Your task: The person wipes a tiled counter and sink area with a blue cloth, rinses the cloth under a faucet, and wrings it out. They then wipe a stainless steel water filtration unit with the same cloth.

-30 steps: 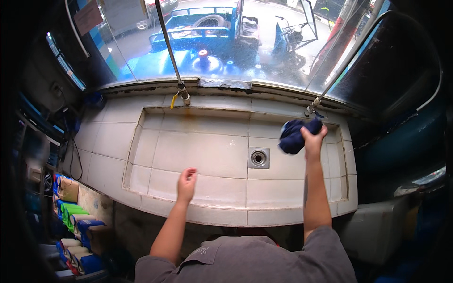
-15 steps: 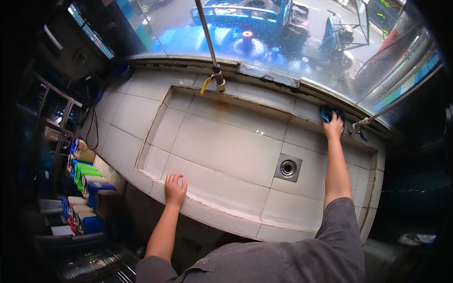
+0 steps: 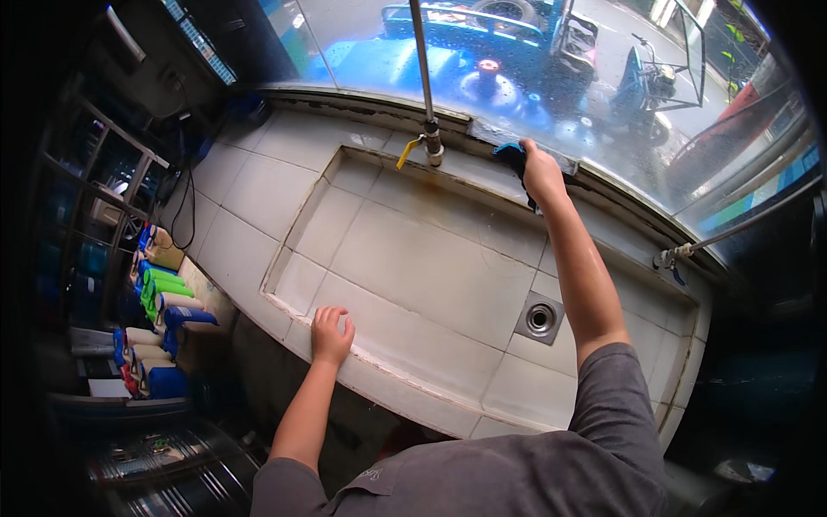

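My right hand (image 3: 541, 172) reaches to the far ledge under the window and is closed on a dark blue cloth (image 3: 512, 158). Part of the cloth hangs down over the ledge's inner edge; the rest is hidden behind the hand. My left hand (image 3: 332, 334) rests on the near rim of the tiled sink (image 3: 431, 258), its fingers slightly apart with nothing in them. The sink is shallow and pale, with a square metal drain (image 3: 539, 318) toward its right side. A tap with a yellow lever (image 3: 408, 152) stands on the far ledge, left of my right hand.
At the right, a second tap (image 3: 670, 258) is fixed to a slanting pipe. A wet window (image 3: 482, 103) rises behind the ledge. A black cable (image 3: 191, 211) dangles at the left of the counter. Several coloured jugs (image 3: 164, 284) stand lower left.
My right hand has swept left along the far ledge with the cloth, from beside the right tap toward the yellow-levered one. The left hand stays on the near rim. The view has shifted slightly.
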Demonstrator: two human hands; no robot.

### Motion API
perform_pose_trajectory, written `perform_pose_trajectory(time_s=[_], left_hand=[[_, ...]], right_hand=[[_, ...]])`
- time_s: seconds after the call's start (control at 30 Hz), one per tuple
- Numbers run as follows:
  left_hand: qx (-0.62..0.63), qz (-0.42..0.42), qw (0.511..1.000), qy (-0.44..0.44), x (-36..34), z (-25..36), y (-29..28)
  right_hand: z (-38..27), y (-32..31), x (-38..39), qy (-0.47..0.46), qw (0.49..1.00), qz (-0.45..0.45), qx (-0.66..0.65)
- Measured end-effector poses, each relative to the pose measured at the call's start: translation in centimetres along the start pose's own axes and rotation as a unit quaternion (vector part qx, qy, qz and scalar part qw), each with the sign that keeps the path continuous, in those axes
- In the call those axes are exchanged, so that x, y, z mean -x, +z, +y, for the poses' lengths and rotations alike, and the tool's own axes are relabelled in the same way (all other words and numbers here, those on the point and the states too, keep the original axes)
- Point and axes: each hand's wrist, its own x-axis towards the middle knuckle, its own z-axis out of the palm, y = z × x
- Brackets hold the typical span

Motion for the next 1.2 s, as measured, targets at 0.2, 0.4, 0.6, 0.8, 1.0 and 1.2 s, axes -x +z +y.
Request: perform_pose_trajectory(time_s=[0.2, 0.4, 0.6, 0.8, 1.0, 1.2], left_hand=[[-0.001, 0.003, 1.0, -0.001, -0.3, -0.2, -0.2], [-0.004, 0.003, 1.0, -0.005, -0.4, -0.5, -0.1], [0.01, 0.011, 1.0, -0.001, -0.6, -0.2, -0.5], [0.009, 0.021, 1.0, 0.009, -0.6, -0.2, -0.4], [0.0, 0.025, 0.999, 0.024, -0.7, -0.8, 0.2], [-0.014, 0.015, 0.999, 0.025, -0.7, -0.8, 0.4]], right_hand=[[-1.4, 5.9, -2.1, -0.153, 0.973, -0.035, 0.17], [0.6, 4.8, 0.2, -0.218, 0.937, -0.115, 0.247], [4.3, -6.8, 0.6, 0.006, 0.925, -0.273, 0.266], [13.0, -7.1, 4.6, 0.302, 0.92, -0.11, 0.223], [5.9, 6.5, 7.1, 0.199, 0.96, 0.182, 0.076], [-0.9, 7.1, 3.5, 0.051, 0.959, -0.107, -0.256]])
